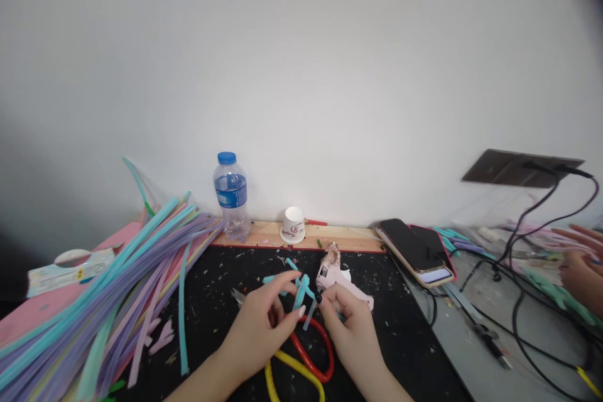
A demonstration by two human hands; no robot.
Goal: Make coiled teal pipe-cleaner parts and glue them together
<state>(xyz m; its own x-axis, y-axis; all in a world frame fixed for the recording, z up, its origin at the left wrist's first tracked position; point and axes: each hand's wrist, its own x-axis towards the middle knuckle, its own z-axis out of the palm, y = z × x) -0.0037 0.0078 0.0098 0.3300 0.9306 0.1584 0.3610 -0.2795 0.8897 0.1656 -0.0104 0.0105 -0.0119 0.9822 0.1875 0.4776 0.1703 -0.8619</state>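
Observation:
My left hand (264,320) is closed on a small turquoise piece (302,292) made of looped fuzzy strips, pinched between thumb and fingers. Close beside it on the right, my right hand (349,326) has its thumb and forefinger pressed together at the end of a turquoise strip of that piece. A pale, translucent strip (309,315) hangs between the hands. Behind my right hand lies a pink glue gun (346,281) with a stained tip. Below the hands are scissors with one red handle (328,361) and one yellow handle (301,367), partly hidden by my left hand.
Many pastel strips (136,270) cover the left side. Against the wall stand a bottle (231,195) and a paper cup (293,226). Phones (414,248) and black cables (516,276) lie right. Another person's hand (584,270) is at the far right, near a green piece (556,295).

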